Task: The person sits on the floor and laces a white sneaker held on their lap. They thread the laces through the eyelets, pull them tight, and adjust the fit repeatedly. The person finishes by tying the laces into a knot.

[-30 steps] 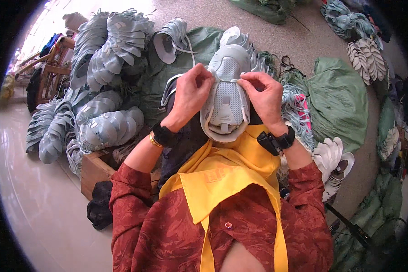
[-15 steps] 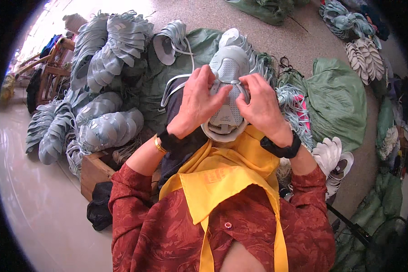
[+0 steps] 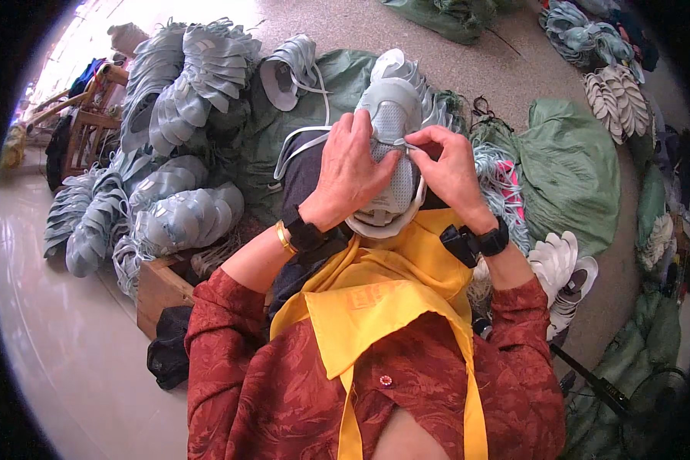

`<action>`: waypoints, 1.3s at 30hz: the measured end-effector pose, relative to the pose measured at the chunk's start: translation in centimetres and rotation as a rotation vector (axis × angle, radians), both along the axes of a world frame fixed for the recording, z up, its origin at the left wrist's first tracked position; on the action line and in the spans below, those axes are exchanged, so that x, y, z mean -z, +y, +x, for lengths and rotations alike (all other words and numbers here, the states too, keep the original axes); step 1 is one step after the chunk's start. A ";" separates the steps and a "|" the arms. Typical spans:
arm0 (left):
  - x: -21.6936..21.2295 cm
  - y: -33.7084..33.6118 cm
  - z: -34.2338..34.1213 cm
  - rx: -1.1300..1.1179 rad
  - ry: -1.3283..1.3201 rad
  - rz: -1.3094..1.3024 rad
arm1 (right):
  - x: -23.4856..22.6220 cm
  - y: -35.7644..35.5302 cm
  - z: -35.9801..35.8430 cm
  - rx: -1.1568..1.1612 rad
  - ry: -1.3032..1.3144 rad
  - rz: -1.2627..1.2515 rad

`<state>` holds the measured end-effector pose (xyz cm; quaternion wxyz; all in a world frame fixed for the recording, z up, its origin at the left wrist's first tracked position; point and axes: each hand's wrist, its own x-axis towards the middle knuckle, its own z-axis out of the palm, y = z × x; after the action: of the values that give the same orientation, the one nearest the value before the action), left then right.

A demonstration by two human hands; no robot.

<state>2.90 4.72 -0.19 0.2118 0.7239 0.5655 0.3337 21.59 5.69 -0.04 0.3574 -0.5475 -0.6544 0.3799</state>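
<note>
A grey mesh shoe upper [image 3: 389, 123] with a white rim rests on my lap over a yellow apron [image 3: 376, 284]. My left hand [image 3: 345, 172] lies across its left side, fingers pressing on the mesh. My right hand [image 3: 448, 172] pinches a thin white lace [image 3: 405, 143] at the upper's middle, thumb and fingers closed on it. Both wrists wear black bands, and a gold bangle sits on the left one.
Stacks of grey-blue shoe uppers [image 3: 176, 100] pile up at the left beside a wooden chair [image 3: 84, 123]. A wooden box [image 3: 161, 287] stands by my left knee. Green sacks [image 3: 575, 169] and white soles [image 3: 563, 268] lie at the right, with more uppers at the far right.
Both hands have shifted on the upper: the left slid down over its left side, and the right came in to the middle and now pinches the lace.
</note>
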 end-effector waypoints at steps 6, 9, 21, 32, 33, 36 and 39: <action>0.1 0.0 0.0 -0.013 -0.015 -0.024 | -0.2 -0.1 0.2 -0.042 -0.016 0.100; 0.3 0.1 -0.4 -0.015 -0.014 -0.027 | -2.0 -0.3 -0.3 -0.087 -0.111 0.137; -1.2 0.0 -3.8 0.225 -0.042 0.045 | -2.3 0.6 -0.3 -0.336 -0.573 0.650; 0.7 -0.6 -3.0 0.108 -0.021 0.137 | -2.6 -1.4 -3.4 -0.230 -0.116 0.308; 0.8 -0.6 -3.1 0.113 -0.032 0.140 | -2.0 -1.2 -3.7 -0.225 -0.176 0.351; 1.2 -0.4 -3.3 0.118 -0.079 0.114 | -1.3 -0.7 -4.6 -0.210 -0.331 0.419; 1.7 -0.2 -3.1 0.095 -0.095 0.112 | -1.2 -0.6 -5.0 -0.185 -0.418 0.390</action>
<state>-0.16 4.50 -1.93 0.2131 0.7439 0.5004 0.3883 16.63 5.12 1.14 0.2774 -0.4730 -0.8213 0.1572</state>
